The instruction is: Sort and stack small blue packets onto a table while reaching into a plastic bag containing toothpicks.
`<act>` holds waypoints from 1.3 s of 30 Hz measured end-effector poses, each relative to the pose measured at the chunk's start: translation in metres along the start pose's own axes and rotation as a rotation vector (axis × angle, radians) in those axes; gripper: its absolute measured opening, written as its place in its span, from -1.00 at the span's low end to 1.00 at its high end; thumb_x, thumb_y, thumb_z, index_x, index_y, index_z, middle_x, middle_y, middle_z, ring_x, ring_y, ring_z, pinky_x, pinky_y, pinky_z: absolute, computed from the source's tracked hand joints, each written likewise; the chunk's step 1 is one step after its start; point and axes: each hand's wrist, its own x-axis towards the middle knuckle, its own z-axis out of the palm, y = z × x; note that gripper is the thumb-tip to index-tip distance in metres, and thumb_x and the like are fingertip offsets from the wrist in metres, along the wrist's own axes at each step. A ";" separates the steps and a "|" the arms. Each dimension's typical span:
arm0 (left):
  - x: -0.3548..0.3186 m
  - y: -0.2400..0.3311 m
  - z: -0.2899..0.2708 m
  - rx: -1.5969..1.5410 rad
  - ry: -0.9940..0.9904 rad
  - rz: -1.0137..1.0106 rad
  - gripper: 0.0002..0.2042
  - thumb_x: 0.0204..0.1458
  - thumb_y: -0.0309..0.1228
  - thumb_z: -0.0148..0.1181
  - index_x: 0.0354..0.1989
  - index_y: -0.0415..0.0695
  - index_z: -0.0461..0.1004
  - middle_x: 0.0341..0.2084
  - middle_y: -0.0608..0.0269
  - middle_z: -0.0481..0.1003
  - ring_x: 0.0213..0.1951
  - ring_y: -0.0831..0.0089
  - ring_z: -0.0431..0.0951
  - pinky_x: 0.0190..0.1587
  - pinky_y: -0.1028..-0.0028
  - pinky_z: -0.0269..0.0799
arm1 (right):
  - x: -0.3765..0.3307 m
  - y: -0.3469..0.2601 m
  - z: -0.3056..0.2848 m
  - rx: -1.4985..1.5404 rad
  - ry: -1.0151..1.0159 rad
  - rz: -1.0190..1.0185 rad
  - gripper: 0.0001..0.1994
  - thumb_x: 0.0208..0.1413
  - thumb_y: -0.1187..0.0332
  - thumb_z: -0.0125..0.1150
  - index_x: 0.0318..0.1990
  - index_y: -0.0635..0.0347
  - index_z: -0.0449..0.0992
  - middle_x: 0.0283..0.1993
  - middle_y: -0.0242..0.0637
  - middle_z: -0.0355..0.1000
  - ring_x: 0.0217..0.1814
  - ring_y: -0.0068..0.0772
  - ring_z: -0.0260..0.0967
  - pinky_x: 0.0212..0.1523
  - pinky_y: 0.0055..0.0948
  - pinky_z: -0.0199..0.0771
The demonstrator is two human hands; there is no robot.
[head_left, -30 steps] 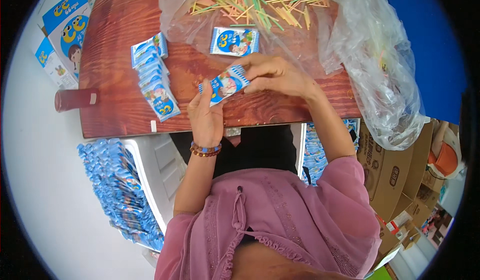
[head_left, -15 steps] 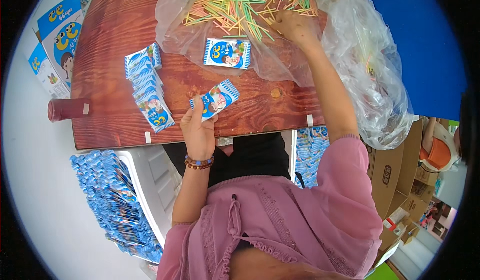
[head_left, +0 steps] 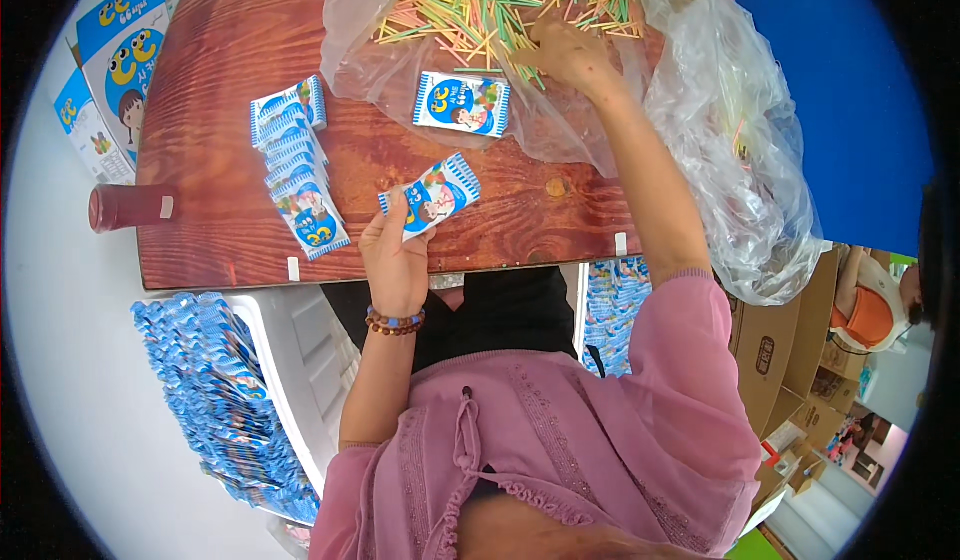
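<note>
My left hand (head_left: 395, 265) pinches a small blue-and-white packet (head_left: 442, 196) by its lower left end, just above the near part of the wooden table (head_left: 220, 190). At the far side, my right hand (head_left: 568, 55) has its fingers bent down into a heap of thin coloured sticks (head_left: 460, 10) in pink, yellow, green and orange. The fingertips close on a few sticks there, though they are partly hidden. Between the hands, another blue-and-white packet (head_left: 462, 105) lies flat by the heap. Left of my left hand, several matching packets (head_left: 300, 175) overlap in a row.
Clear plastic sheeting (head_left: 350, 30) lies under the sticks, and a crumpled plastic bag (head_left: 740, 150) hangs at the right. A dark red cylinder (head_left: 130, 207) projects at the table's left edge. Below it, a white bin (head_left: 262, 360) adjoins massed blue packets (head_left: 215, 400). Cardboard boxes (head_left: 770, 350) stand right.
My right hand has shifted slightly left across the sticks, its fingers now pointing more to the left. My left hand keeps the packet in nearly the same place.
</note>
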 end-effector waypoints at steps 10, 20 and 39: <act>-0.002 0.001 0.003 -0.008 0.018 -0.003 -0.82 0.18 -0.37 0.08 -0.24 -0.23 0.51 -0.27 0.22 0.57 -0.24 0.47 0.59 -0.20 0.46 0.52 | -0.003 -0.039 -0.003 0.070 -0.150 0.113 -0.46 0.13 -0.06 -0.07 -0.15 0.35 0.51 -0.11 0.12 0.47 -0.02 0.09 0.43 -0.03 -0.03 0.41; 0.000 -0.001 0.002 -0.011 -0.020 -0.020 -0.83 0.17 -0.35 0.09 -0.23 -0.18 0.52 -0.23 0.24 0.56 -0.19 0.45 0.57 -0.13 0.43 0.49 | 0.004 -0.004 0.035 -0.023 0.003 -0.159 -0.62 0.15 0.22 -0.11 -0.32 0.40 0.53 -0.15 0.22 0.43 -0.10 0.14 0.42 -0.08 -0.07 0.41; -0.004 -0.001 -0.001 0.010 -0.003 -0.027 -0.80 0.17 -0.34 0.09 -0.19 -0.21 0.51 -0.19 0.21 0.56 -0.14 0.44 0.56 -0.09 0.42 0.48 | -0.040 0.022 0.045 1.328 0.257 -0.057 -0.82 0.23 0.44 -0.02 -0.04 0.21 0.40 -0.25 -0.43 0.43 -0.18 -0.62 0.31 -0.12 -0.60 0.28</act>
